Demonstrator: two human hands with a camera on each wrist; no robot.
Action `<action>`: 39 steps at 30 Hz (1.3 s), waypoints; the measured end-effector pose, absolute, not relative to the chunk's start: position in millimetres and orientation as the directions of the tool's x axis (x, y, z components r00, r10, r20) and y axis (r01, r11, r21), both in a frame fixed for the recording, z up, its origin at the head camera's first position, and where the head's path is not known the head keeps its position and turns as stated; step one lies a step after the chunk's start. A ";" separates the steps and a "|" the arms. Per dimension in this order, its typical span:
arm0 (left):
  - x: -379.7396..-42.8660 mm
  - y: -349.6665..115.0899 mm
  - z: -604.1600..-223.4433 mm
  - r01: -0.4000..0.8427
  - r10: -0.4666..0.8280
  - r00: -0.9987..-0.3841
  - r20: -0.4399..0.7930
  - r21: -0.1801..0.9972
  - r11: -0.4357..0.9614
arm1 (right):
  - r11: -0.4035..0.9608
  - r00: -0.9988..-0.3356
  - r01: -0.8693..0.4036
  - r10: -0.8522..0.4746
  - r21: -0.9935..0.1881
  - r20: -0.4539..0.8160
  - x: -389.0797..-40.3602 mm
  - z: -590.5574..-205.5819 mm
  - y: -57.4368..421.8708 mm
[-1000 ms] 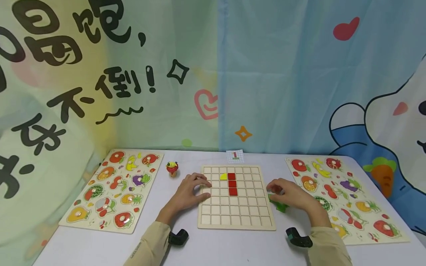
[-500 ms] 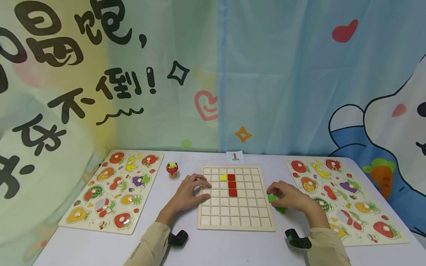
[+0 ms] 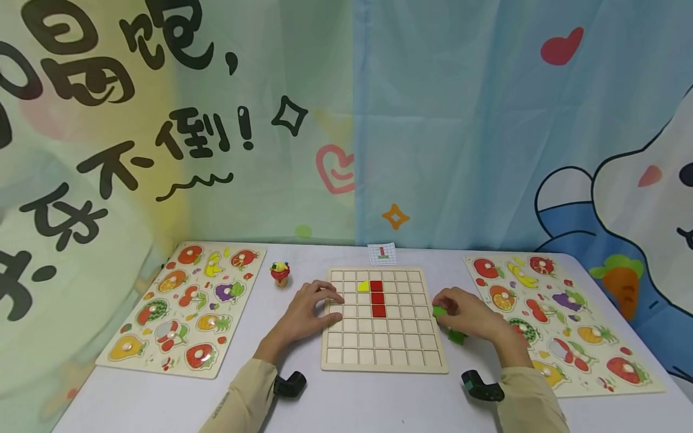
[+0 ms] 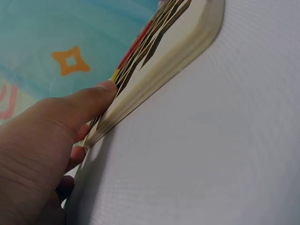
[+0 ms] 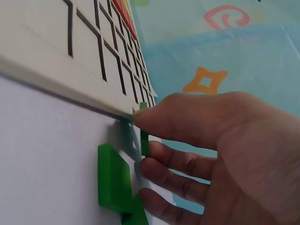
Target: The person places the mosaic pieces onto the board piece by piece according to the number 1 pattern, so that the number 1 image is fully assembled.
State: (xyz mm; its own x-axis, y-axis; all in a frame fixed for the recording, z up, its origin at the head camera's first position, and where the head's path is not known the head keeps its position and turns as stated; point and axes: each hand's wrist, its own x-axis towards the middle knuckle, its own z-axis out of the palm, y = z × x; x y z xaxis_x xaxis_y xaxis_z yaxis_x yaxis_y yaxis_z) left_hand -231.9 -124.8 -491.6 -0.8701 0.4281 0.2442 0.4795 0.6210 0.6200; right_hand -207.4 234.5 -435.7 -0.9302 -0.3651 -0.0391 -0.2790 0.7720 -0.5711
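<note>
From here, the right hand (image 3: 468, 314) pinches a flat green tile (image 3: 438, 311) beside the pale gridded wooden board (image 3: 383, 359); likely light, stiff, best edge-held. The left hand (image 3: 310, 310), fingers relaxed, touches the board's rim.

Soft, even light fills the head view, leaving the grid board (image 3: 381, 342) bright and readable; the source is out of frame. Shadows on the counter (image 3: 346, 409) around the board are faint. Beyond the board, the card (image 3: 382, 255) is too small to read finely, and nearer than it the black wrist mounts (image 3: 289, 385) lose detail. Both wrist views are dimmer and greyer. In the left one, the board's grooves look crooked and smeared, and beneath its edge the lower left fingers (image 4: 65, 183) sink into deep shade. In the right one, a soft-edged shadow lies just beside the board, near the green pieces (image 5: 114, 179).
</note>
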 end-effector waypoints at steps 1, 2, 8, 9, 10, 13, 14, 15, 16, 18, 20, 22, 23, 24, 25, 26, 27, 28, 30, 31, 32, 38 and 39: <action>-232.0 -124.9 -491.5 0.479 0.428 -0.871 0.243 0.621 0.621 | 0.766 -0.929 -0.289 -0.370 -0.574 -0.026 -207.8 -436.1 233.8; -232.1 -125.0 -491.5 0.478 0.429 -0.870 0.242 0.620 0.621 | 0.761 -0.928 -0.296 -0.373 -0.578 -0.015 -208.3 -436.6 233.1; -231.8 -125.2 -491.0 0.482 0.432 -0.868 0.245 0.624 0.614 | 0.765 -0.935 -0.305 -0.352 -0.567 0.028 -209.1 -439.9 227.3; -231.6 -125.3 -490.7 0.482 0.433 -0.868 0.244 0.626 0.613 | 0.768 -0.938 -0.302 -0.345 -0.565 0.033 -209.0 -440.1 226.0; -231.5 -125.3 -490.5 0.482 0.433 -0.868 0.245 0.627 0.612 | 0.768 -0.940 -0.298 -0.339 -0.567 0.036 -208.8 -440.2 224.6; -231.5 -125.3 -490.4 0.488 0.436 -0.865 0.250 0.625 0.609 | 0.767 -0.941 -0.302 -0.333 -0.566 0.051 -208.5 -440.9 220.4; -231.5 -125.4 -490.4 0.490 0.437 -0.863 0.252 0.625 0.607 | 0.764 -0.940 -0.308 -0.335 -0.567 0.059 -208.5 -441.3 219.0; -231.7 -125.3 -490.5 0.493 0.437 -0.862 0.255 0.623 0.607 | 0.761 -0.939 -0.314 -0.338 -0.567 0.067 -208.3 -441.6 217.3; -231.8 -125.2 -490.6 0.495 0.438 -0.861 0.258 0.621 0.608 | 0.759 -0.937 -0.321 -0.341 -0.566 0.074 -208.2 -442.1 215.6; -231.9 -125.1 -490.8 0.500 0.440 -0.859 0.263 0.617 0.608 | 0.756 -0.935 -0.331 -0.345 -0.565 0.086 -208.0 -443.1 212.2; -232.0 -125.2 -491.1 0.502 0.439 -0.858 0.265 0.613 0.610 | 0.746 -0.931 -0.342 -0.350 -0.571 0.102 -207.8 -443.7 208.0; -232.0 -125.5 -491.4 0.502 0.440 -0.858 0.264 0.612 0.611 | 0.739 -0.928 -0.351 -0.355 -0.575 0.110 -207.5 -444.5 203.5; -232.0 -125.7 -491.6 0.503 0.441 -0.858 0.265 0.612 0.611 | 0.735 -0.927 -0.354 -0.358 -0.578 0.113 -207.3 -444.8 201.2; -232.0 -125.9 -491.8 0.503 0.442 -0.857 0.265 0.612 0.610 | 0.732 -0.925 -0.360 -0.361 -0.579 0.119 -207.1 -445.0 198.8; -232.0 -126.0 -492.0 0.503 0.443 -0.857 0.264 0.614 0.609 | 0.729 -0.923 -0.365 -0.365 -0.579 0.123 -206.6 -445.2 196.6; -231.9 -126.0 -492.1 0.504 0.444 -0.856 0.264 0.614 0.607 | 0.729 -0.922 -0.366 -0.367 -0.578 0.121 -206.1 -445.2 194.3; -231.9 -126.1 -492.1 0.506 0.445 -0.855 0.265 0.615 0.605 | 0.731 -0.922 -0.366 -0.369 -0.577 0.118 -205.5 -445.1 192.1; -232.0 -126.1 -492.2 0.506 0.445 -0.855 0.266 0.615 0.605 | 0.731 -0.923 -0.363 -0.369 -0.577 0.113 -205.0 -444.8 189.8; -232.1 -126.0 -492.1 0.507 0.445 -0.855 0.268 0.615 0.604 | 0.735 -0.925 -0.355 -0.368 -0.578 0.100 -203.6 -443.7 185.4; -232.1 -126.0 -492.2 0.505 0.444 -0.856 0.266 0.615 0.605 | 0.738 -0.927 -0.346 -0.364 -0.579 0.090 -203.0 -443.2 183.5; -232.2 -125.9 -492.4 0.504 0.443 -0.857 0.266 0.616 0.605 | 0.738 -0.928 -0.343 -0.364 -0.581 0.084 -202.5 -443.0 182.0; -232.7 -125.9 -493.4 0.502 0.442 -0.857 0.263 0.618 0.605 | 0.730 -0.916 -0.369 -0.390 -0.575 0.092 -201.5 -443.6 178.1; -232.7 -126.0 -493.2 0.502 0.443 -0.857 0.264 0.617 0.605 | 0.729 -0.914 -0.374 -0.394 -0.573 0.095 -201.3 -443.5 177.5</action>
